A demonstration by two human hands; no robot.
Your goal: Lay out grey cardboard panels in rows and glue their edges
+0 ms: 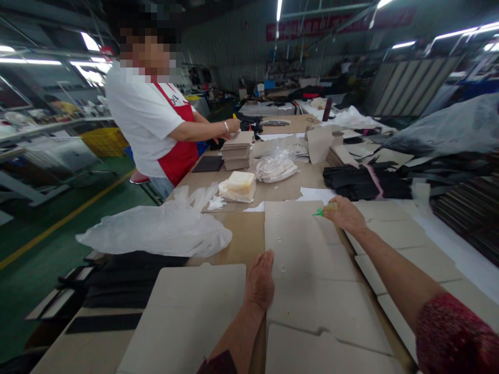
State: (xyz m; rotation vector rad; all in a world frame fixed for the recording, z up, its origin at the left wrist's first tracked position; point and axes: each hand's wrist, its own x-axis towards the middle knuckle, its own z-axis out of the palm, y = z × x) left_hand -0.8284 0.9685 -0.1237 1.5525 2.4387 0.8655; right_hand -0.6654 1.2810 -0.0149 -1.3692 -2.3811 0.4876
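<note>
My right hand (345, 213) is closed around a small yellowish bottle (332, 206) with a green nozzle, its tip at the upper right part of a grey cardboard sheet (296, 249). Small clear drops show along the left side of that sheet. At the sheet's left edge, my left hand (260, 280) rests on its side, fingers together and extended, with nothing visible in it. Another grey board (195, 301) lies left of that hand. More overlapping boards (405, 244) lie to the right.
A plastic bag (156, 228) and black strips (120, 280) are at the left. Ahead are a yellowish block (239, 184), a plastic-wrapped bundle (276, 165) and stacked cardboard (236, 150). Black bundles (362, 179) lie at the right. A person (144, 114) in a red apron works across the table.
</note>
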